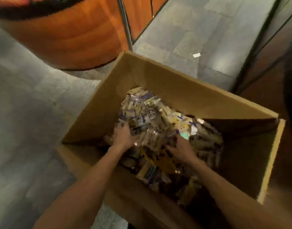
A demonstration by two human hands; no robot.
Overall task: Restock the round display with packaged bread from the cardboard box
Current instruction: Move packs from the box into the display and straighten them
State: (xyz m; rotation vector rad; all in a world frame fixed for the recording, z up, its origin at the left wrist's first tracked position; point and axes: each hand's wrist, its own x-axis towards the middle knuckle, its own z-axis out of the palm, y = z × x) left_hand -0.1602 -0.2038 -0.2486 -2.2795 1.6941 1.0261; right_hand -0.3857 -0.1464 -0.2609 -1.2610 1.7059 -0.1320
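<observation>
A large open cardboard box (142, 75) stands on the floor, holding a heap of clear-wrapped bread packets (152, 113) with purple and yellow labels. Both my hands are down inside the box. My left hand (123, 135) lies on the left side of the heap, fingers curled around a bundle of packets (150, 139). My right hand (181, 147) is on the other side of the same bundle, fingers spread and curling into it. The picture is blurred, so the exact grip is unclear. The round display (72, 35), with an orange-brown wooden side, rises at the upper left.
Grey tiled floor (199, 30) surrounds the box. A thin metal pole (125, 27) stands beside the display, just behind the box's far corner. Dark-framed wooden shelving (266, 55) runs along the right. A small white scrap (196, 55) lies on the floor.
</observation>
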